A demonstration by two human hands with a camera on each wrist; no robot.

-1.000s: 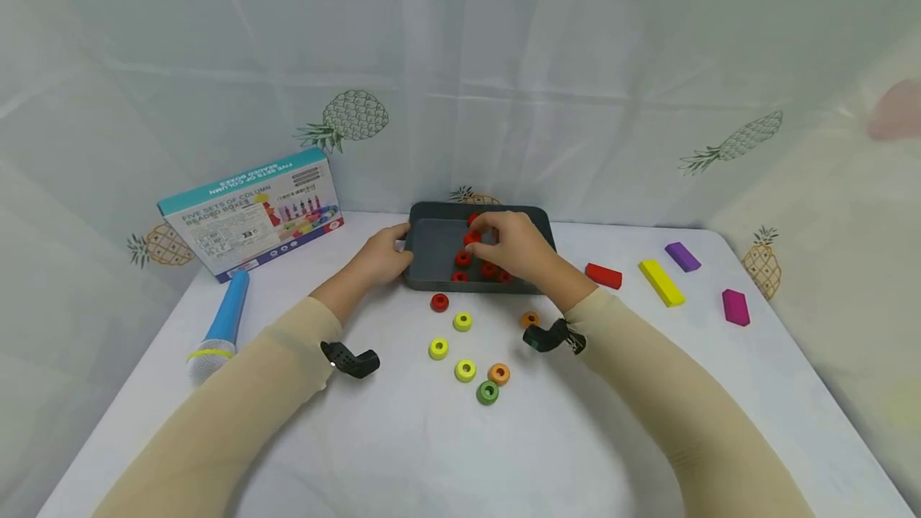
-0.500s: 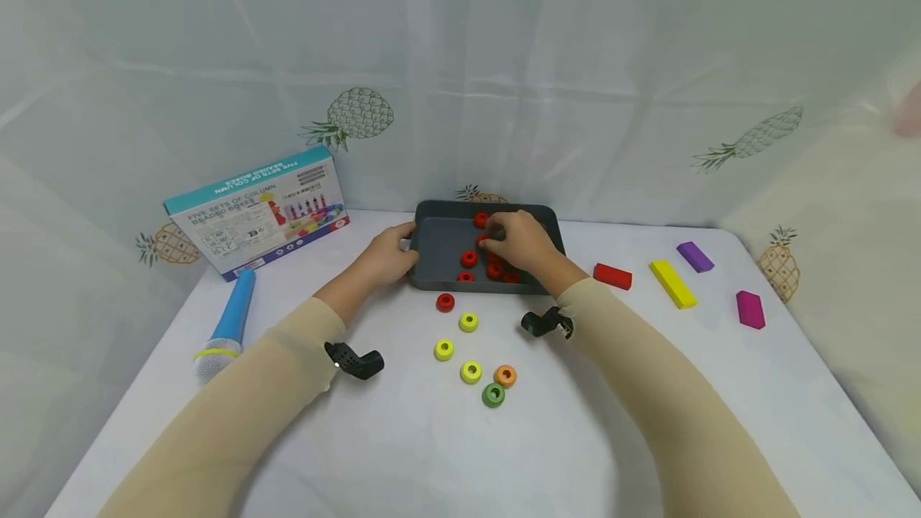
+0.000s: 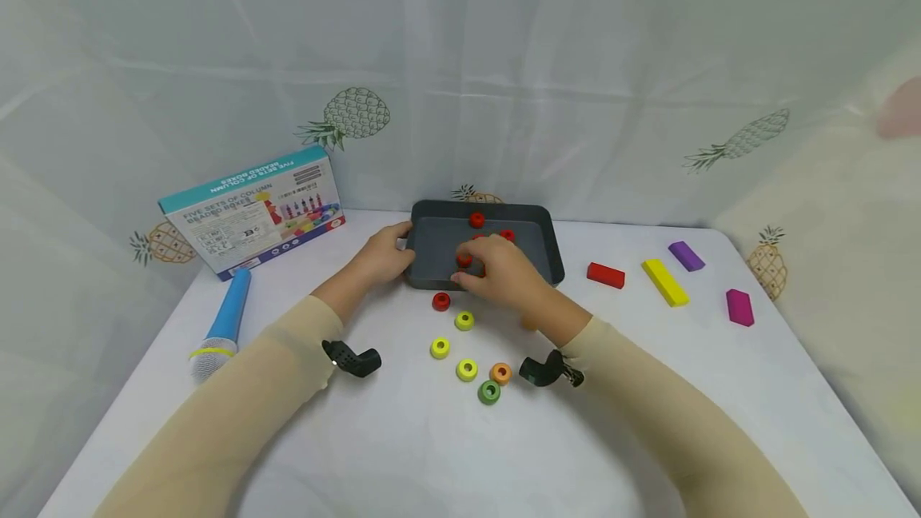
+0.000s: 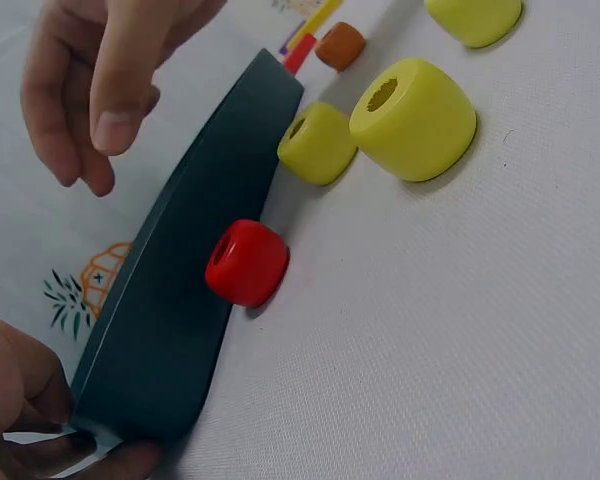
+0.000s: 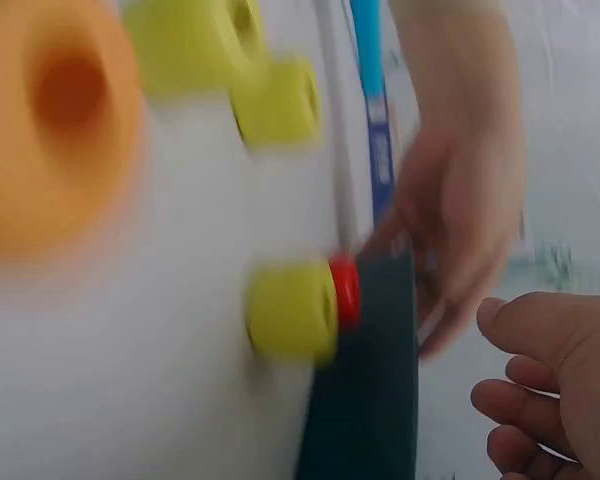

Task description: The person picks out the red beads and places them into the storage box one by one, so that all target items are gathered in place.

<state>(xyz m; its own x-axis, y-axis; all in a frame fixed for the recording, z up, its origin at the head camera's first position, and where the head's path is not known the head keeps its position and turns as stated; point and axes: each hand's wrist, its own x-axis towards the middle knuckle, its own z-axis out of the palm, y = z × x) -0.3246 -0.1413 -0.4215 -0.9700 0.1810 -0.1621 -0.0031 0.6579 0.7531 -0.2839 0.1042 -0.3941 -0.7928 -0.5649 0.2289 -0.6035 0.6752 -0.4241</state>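
Observation:
A dark grey tray (image 3: 435, 234) lies at the back of the table, with red beads (image 3: 477, 220) inside it. At its left end my left hand (image 3: 381, 256) grips the wall; in the left wrist view the fingers wrap the tray's corner. My right hand (image 3: 509, 276) hovers over the tray's near side, thumb and fingers apart and loosely bent. Nothing sits between them in the right wrist view. It hides part of the tray and some beads. One red bead (image 4: 248, 263) stands outside, close against the tray's front wall.
Yellow beads (image 3: 464, 320), an orange bead (image 3: 500, 373) and a green bead (image 3: 489, 392) lie in front of the tray. Red (image 3: 606, 275), yellow (image 3: 665, 282), purple (image 3: 687, 256) and magenta (image 3: 739, 307) blocks are on the right. A toy microphone (image 3: 229, 314) and a printed box (image 3: 255, 210) stand left.
My right hand has drawn back from the middle of the tray toward its near edge, and its fingers have spread, uncovering red beads at the back. The left hand keeps its hold on the tray.

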